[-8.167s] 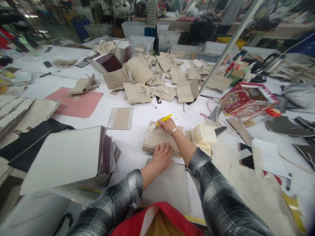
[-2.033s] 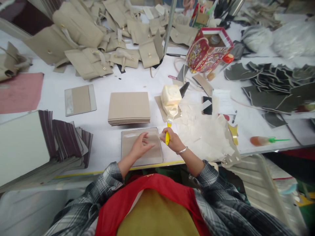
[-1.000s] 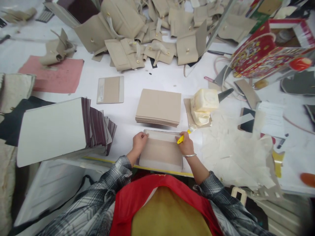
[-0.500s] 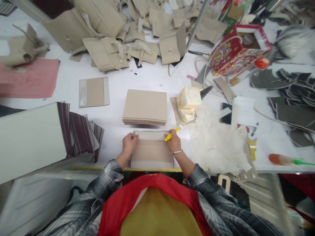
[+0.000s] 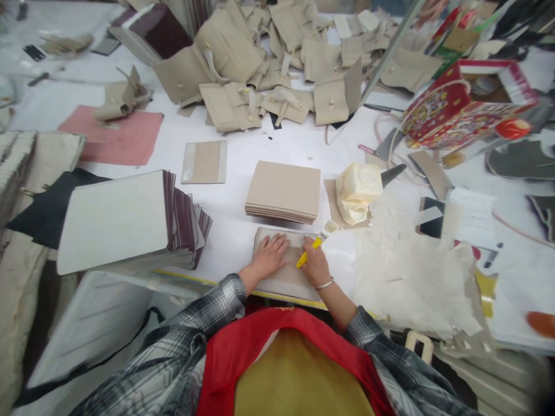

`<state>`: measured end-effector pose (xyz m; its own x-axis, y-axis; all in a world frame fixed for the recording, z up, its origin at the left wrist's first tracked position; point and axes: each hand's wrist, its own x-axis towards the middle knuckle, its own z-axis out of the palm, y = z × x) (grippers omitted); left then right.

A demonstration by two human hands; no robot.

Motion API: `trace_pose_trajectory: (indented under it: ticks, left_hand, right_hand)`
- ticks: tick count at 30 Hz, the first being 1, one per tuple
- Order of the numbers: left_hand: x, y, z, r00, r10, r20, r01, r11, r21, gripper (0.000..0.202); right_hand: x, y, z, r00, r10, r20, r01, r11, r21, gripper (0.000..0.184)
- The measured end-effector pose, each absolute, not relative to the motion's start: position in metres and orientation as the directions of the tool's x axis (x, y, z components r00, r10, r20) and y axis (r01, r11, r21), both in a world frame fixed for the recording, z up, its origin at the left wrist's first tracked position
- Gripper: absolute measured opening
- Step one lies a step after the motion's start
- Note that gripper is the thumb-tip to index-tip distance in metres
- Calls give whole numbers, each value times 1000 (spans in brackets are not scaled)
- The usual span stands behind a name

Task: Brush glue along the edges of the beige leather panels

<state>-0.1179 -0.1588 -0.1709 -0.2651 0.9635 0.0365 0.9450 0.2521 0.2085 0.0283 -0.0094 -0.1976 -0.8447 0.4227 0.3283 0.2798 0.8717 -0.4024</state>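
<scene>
In front of me at the table's near edge lies a flat beige panel (image 5: 284, 282) with a paler strip along its far side. My left hand (image 5: 271, 254) rests flat on its left part, fingers stretched out. A yellow-handled brush (image 5: 310, 252) is gripped in my right hand (image 5: 315, 267), which is at the panel's right side. The brush's pale bristles point away to the upper right. Just beyond the panel sits a neat stack of beige sheets (image 5: 284, 188). To the right of that stack stands a cream-coloured, glue-smeared container (image 5: 359, 182) on a beige scrap.
A tall stack of grey-white boards with maroon edges (image 5: 117, 216) stands at left. Beige leather pieces with metal fittings (image 5: 229, 107) are heaped at the back. A red patterned box (image 5: 446, 110) is at back right; thin pale sheets (image 5: 403, 266) spread at right.
My left hand has moved from pinching the panel's far left corner to lying flat on it. The right hand still holds the brush. My view has shifted left.
</scene>
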Motion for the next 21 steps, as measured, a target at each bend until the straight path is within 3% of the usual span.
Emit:
trace_pose_trajectory:
  ticks: [3, 6, 8, 10, 13, 15, 18, 21]
  left_hand:
    - [-111, -164, -168, -339, 939, -56, 926, 344, 154, 66]
    - [-118, -189, -148, -471, 881, -50, 875, 474, 102, 63]
    - [-127, -216, -123, -488, 870, 70, 872, 482, 87, 54]
    - [-141, -249, -94, -499, 812, 302, 860, 508, 55, 51]
    - [-173, -303, -49, -599, 525, 605, 675, 737, 29, 67]
    - [-196, -337, -26, -708, 415, 571, 518, 855, 20, 78]
    - [-213, -367, -5, -778, 534, 330, 553, 832, -41, 53]
    - [-191, -363, -2, -669, 681, 298, 700, 712, -55, 41]
  right_hand:
    - [32, -15, -206, -872, 373, 318, 250, 896, -366, 31]
    - [43, -9, -209, -866, 389, 315, 271, 893, -359, 35]
    - [50, -2, -207, -853, 410, 323, 276, 880, -387, 38]
    - [55, 2, -203, -826, 440, 353, 277, 861, -426, 39]
    - [53, -2, -190, -797, 469, 382, 253, 832, -493, 39]
    - [47, -9, -176, -786, 476, 395, 224, 815, -535, 35]
    - [37, -23, -152, -768, 474, 430, 171, 799, -576, 29]
    - [35, -38, -127, -782, 480, 397, 123, 744, -657, 28]
